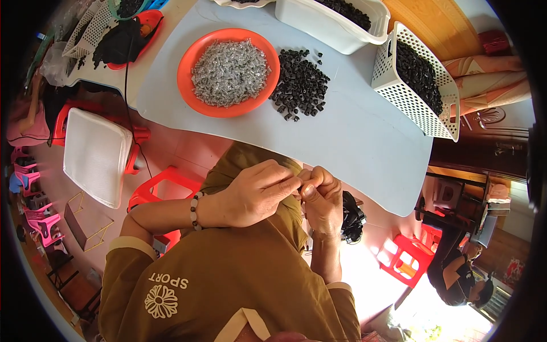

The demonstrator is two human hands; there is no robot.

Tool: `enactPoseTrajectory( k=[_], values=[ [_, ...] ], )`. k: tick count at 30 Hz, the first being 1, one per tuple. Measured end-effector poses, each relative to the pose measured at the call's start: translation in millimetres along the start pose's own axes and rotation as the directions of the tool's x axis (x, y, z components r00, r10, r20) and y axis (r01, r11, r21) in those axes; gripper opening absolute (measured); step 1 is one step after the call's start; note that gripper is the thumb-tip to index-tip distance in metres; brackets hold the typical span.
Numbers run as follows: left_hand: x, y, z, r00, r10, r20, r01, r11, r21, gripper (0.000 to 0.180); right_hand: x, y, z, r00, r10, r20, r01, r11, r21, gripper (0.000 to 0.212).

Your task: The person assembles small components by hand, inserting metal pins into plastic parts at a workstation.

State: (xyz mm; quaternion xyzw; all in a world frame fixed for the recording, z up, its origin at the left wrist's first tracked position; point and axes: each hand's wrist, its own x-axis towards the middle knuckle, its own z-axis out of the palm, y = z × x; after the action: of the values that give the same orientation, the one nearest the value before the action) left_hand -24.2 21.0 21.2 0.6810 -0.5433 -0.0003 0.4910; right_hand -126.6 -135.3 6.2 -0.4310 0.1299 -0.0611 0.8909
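My left hand (256, 191) and my right hand (322, 194) meet fingertip to fingertip just below the near edge of the pale blue table (364, 137). Their fingers are pinched together around something very small that I cannot make out. A bead bracelet circles my left wrist. On the table ahead sits an orange bowl (191, 60) heaped with small silvery parts (229, 72), and to its right lies a loose pile of small black parts (300, 84).
A white perforated basket (424, 105) of black parts stands at the table's right end, a white tub (319, 25) of them at the back. A white tray (96, 155) rests on a red stool at left. Another red stool (407, 259) and a seated person (458, 273) are at lower right.
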Motion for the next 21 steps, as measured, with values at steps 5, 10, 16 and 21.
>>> enactPoseTrajectory(
  k=[5,10,16,21],
  values=[
    [2.7,-5.0,2.3,0.999,-0.051,-0.013,0.052,0.997,0.063,0.036,1.7,0.7,1.4,0.995,-0.039,-0.094,0.018,0.976,-0.217,0.015],
    [12.5,-13.3,13.5,0.983,-0.141,-0.117,0.126,0.984,-0.129,0.029,8.8,-2.5,1.7,0.989,-0.05,-0.139,0.029,0.988,-0.149,0.012],
    [17.2,-7.8,17.9,0.934,-0.342,-0.102,0.286,0.888,-0.359,0.021,11.8,-13.7,2.7,0.981,-0.118,-0.151,0.092,0.982,-0.168,0.008],
    [15.5,-7.0,24.7,0.909,-0.407,-0.087,0.328,0.829,-0.452,0.018,7.2,-15.4,-7.9,0.993,-0.019,-0.113,0.025,0.998,0.052,0.012]
  ],
)
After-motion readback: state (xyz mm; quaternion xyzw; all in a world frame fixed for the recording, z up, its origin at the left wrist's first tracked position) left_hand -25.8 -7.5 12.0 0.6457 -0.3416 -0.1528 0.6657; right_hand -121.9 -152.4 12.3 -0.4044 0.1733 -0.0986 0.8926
